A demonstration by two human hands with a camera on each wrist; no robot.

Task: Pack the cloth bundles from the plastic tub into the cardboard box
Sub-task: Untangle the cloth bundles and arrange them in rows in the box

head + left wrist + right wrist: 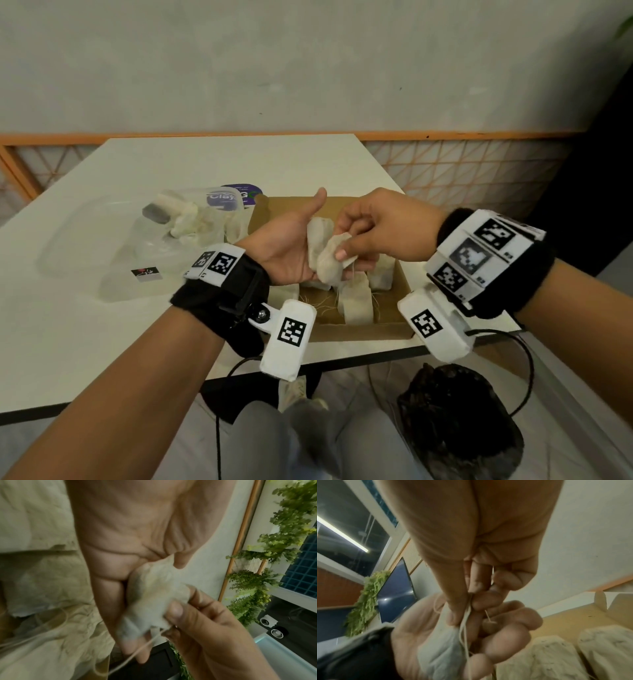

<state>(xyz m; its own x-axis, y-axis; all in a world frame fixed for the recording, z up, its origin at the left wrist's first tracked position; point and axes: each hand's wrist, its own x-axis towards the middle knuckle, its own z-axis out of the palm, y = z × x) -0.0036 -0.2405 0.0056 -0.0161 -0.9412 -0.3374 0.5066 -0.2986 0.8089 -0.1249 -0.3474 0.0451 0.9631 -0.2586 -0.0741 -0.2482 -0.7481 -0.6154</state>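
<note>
- The head view is taken from above and behind the hands, facing forward and down over the table [171,164] toward a wall.
- The left wrist view is aimed along the left palm, very near.
- The right wrist view is aimed along the right fingers, equally near.
- The bundle [325,260] held between both hands is shared by all three views [154,595] [441,654].

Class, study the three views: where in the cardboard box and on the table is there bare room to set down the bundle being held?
Box: bare cardboard at the near left, left of an upright bundle; the right and middle are crowded. Table: bare beyond the plastic tub and along the near-left edge. Both hands, left and right, hold the bundle above the box.
</note>
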